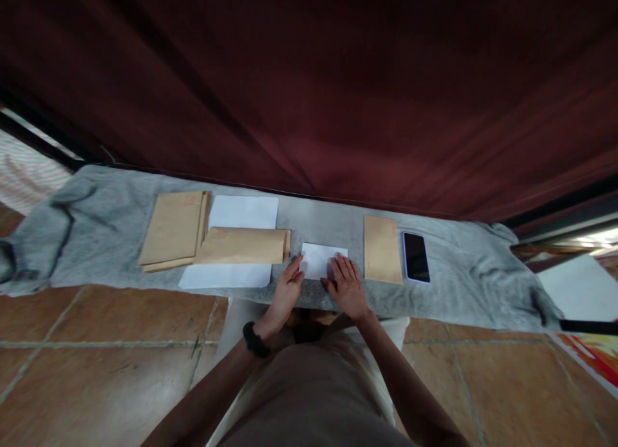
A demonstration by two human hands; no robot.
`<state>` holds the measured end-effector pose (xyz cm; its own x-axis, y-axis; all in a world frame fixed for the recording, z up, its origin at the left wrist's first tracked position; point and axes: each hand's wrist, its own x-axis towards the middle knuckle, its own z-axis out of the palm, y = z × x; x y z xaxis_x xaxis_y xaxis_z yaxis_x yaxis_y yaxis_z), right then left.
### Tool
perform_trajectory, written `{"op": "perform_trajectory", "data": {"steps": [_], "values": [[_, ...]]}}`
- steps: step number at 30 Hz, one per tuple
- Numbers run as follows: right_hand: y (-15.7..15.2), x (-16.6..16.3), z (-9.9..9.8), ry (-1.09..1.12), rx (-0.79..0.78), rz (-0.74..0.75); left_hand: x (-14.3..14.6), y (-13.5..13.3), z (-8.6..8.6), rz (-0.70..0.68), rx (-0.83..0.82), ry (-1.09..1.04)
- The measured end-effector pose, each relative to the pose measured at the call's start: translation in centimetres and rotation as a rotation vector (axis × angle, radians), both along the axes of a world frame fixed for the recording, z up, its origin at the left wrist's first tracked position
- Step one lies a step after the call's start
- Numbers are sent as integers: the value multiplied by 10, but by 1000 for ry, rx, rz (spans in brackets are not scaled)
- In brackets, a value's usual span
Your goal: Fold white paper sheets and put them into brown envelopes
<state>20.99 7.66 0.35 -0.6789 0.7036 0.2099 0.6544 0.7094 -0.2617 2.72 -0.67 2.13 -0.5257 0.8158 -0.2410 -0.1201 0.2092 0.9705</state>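
Observation:
A small folded white paper (319,259) lies on a grey cloth (106,215) spread on the floor in front of me. My left hand (286,287) rests at the paper's left edge, fingers stretched out and touching it. My right hand (346,285) lies flat with its fingers on the paper's lower right part. Neither hand grips anything. A dark band sits on my left wrist (254,339).
Left of the paper lie a brown envelope (244,245) on a white sheet (241,212) and a stack of brown envelopes (172,229). To the right lie another brown envelope (382,248) and a black phone (416,256). A dark red curtain (338,86) hangs behind; tiled floor (96,344) surrounds.

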Motion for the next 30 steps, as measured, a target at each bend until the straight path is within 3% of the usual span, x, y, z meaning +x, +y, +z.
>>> {"op": "perform_trajectory", "data": {"steps": [5,11,25,30], "values": [[0,0,-1,-6,4,-2,0,-2,6,-33,-21,60],[0,0,-1,-8,5,0,0,-5,-4,-77,11,209],[1,-3,0,-23,15,-7,2,-1,-20,-47,17,208],[2,-12,1,-35,-9,-49,2,6,-21,-13,21,312]]}}
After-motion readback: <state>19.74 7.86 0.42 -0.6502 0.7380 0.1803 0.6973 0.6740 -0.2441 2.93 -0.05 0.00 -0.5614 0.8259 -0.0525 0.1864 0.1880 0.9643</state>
